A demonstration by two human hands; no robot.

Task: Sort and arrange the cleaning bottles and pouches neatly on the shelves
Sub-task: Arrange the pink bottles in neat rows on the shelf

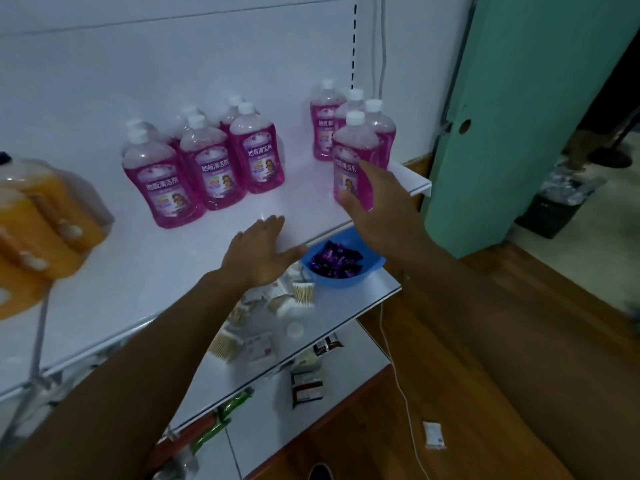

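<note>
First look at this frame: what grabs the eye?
The pink floor-cleaner bottles on the white top shelf: a left cluster and a right cluster. The right hand reaches open toward the front right bottle; the left hand lies flat at the shelf edge. Below, a blue bowl holds purple sachets; orange jugs blur at far left.

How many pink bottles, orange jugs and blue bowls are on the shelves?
Pink bottles: 10, six in the left group and four in the right group
Orange jugs: 2 that I can make out, blurred
Blue bowl: 1
Total: 13
</note>
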